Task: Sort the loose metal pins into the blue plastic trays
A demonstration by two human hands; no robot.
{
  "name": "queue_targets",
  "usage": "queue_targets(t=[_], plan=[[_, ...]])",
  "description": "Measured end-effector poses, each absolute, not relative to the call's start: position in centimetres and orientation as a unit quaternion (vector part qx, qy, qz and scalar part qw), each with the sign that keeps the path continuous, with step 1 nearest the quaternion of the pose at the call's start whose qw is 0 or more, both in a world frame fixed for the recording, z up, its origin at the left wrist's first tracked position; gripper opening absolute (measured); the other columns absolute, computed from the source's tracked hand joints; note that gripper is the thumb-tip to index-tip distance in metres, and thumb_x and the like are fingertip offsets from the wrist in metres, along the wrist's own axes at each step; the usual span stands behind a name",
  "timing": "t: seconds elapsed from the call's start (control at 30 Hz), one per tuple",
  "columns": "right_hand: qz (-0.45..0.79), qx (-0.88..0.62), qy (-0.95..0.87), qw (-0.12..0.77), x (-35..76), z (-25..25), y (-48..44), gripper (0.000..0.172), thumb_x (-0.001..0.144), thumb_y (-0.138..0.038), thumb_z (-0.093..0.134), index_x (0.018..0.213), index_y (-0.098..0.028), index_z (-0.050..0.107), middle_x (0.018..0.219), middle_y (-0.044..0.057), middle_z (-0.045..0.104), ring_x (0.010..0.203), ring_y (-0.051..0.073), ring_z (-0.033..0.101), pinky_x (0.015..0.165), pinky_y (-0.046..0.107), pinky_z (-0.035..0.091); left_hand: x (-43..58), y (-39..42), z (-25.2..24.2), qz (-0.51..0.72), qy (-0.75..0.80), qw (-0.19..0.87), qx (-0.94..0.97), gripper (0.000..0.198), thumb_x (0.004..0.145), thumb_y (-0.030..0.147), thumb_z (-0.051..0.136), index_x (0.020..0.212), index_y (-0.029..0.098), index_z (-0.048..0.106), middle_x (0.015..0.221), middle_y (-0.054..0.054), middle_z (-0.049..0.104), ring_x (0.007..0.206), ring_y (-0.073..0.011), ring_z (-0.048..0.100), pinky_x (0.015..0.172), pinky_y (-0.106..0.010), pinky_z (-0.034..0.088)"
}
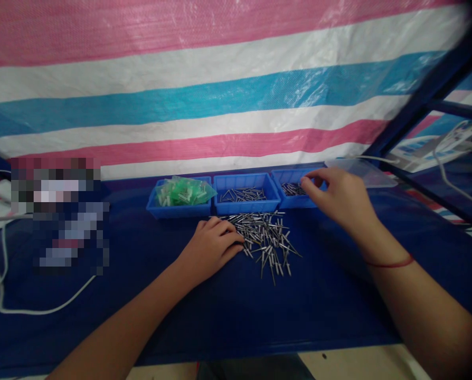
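A loose pile of metal blind rivets point(270, 237) lies on the blue table in front of the bins. At the pile's left edge rests my left hand point(212, 245), fingers slightly spread and touching the rivets. My right hand point(341, 198) is over the right blue bin point(291, 174), with thumb and index fingertips brought together. Whatever may be between those fingertips is too small to make out. That bin contains rivets, partly hidden by the hand. More rivets lie in the middle blue bin point(247, 206).
The left blue bin point(172, 212) holds a green-tinted plastic bag point(184, 191) of small pale pieces. White cables point(34, 312) run along the left side of the table point(149, 322). A clear plastic sheet point(373, 174) lies behind my right hand. A striped tarp point(204, 111) hangs behind.
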State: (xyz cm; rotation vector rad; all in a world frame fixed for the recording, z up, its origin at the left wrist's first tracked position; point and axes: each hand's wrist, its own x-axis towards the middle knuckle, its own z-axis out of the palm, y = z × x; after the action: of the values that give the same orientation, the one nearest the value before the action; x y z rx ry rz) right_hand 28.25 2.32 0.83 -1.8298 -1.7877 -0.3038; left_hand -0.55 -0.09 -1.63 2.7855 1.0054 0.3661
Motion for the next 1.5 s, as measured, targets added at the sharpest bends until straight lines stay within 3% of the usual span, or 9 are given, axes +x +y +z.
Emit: queue_targets(t=[0.43, 0.57, 0.83, 1.07, 1.5], plan=[[-0.039, -0.576, -0.752, 0.319, 25.1, 0.6, 1.2, 0.019, 0.085, -0.028, 0.052, 0.078, -0.018, 0.067, 0.070, 0.004, 0.065, 0.067, 0.018, 0.057, 0.066, 0.031, 0.040, -0.4, 0.0, -1.5, 0.099, 0.340, 0.067, 0.933, 0.019, 0.093, 0.035, 0.050, 0.095, 0.022, 0.064, 0.100, -0.002, 0.064, 0.097, -0.0193, 0.048, 0.080, -0.034, 0.030], [-0.015, -0.545, -0.783, 0.298, 23.9, 0.5, 0.6, 0.021, 0.086, -0.029, 0.051, 0.077, -0.018, 0.067, 0.070, 0.004, 0.065, 0.069, 0.019, 0.057, 0.070, 0.032, 0.039, -0.4, 0.1, -1.6, 0.097, 0.340, 0.062, 0.933, 0.019, 0.093, 0.034, 0.050, 0.101, 0.023, 0.063, 0.099, -0.001, 0.064, 0.096, -0.0186, 0.049, 0.080, -0.034, 0.030], [0.070, -0.415, -0.872, 0.248, 21.7, -0.1, -0.5, 0.015, 0.083, -0.027, 0.056, 0.076, -0.018, 0.065, 0.069, 0.003, 0.062, 0.071, 0.016, 0.052, 0.070, 0.031, 0.034, -0.1, -0.1, -1.6, 0.080, 0.345, 0.049, 0.934, 0.018, 0.093, 0.034, 0.049, 0.096, 0.021, 0.062, 0.098, -0.001, 0.062, 0.093, -0.0183, 0.049, 0.078, -0.033, 0.030], [0.095, -0.351, -0.913, 0.183, 20.8, -0.7, -1.0, 0.024, 0.076, -0.041, 0.068, 0.076, -0.018, 0.064, 0.072, 0.003, 0.061, 0.076, 0.017, 0.049, 0.069, 0.031, 0.031, 0.2, -0.2, -2.0, 0.058, 0.353, 0.011, 0.934, 0.018, 0.094, 0.031, 0.047, 0.095, 0.018, 0.060, 0.100, -0.004, 0.061, 0.093, -0.0198, 0.049, 0.078, -0.034, 0.030], [0.061, -0.362, -0.921, 0.128, 20.8, -0.4, -1.3, 0.007, 0.083, -0.022, 0.058, 0.080, -0.018, 0.064, 0.078, 0.003, 0.062, 0.079, 0.018, 0.052, 0.072, 0.031, 0.032, 0.2, -0.3, -1.8, 0.080, 0.340, 0.039, 0.936, 0.022, 0.094, 0.036, 0.045, 0.099, 0.020, 0.059, 0.102, -0.003, 0.061, 0.095, -0.0199, 0.050, 0.077, -0.034, 0.031]])
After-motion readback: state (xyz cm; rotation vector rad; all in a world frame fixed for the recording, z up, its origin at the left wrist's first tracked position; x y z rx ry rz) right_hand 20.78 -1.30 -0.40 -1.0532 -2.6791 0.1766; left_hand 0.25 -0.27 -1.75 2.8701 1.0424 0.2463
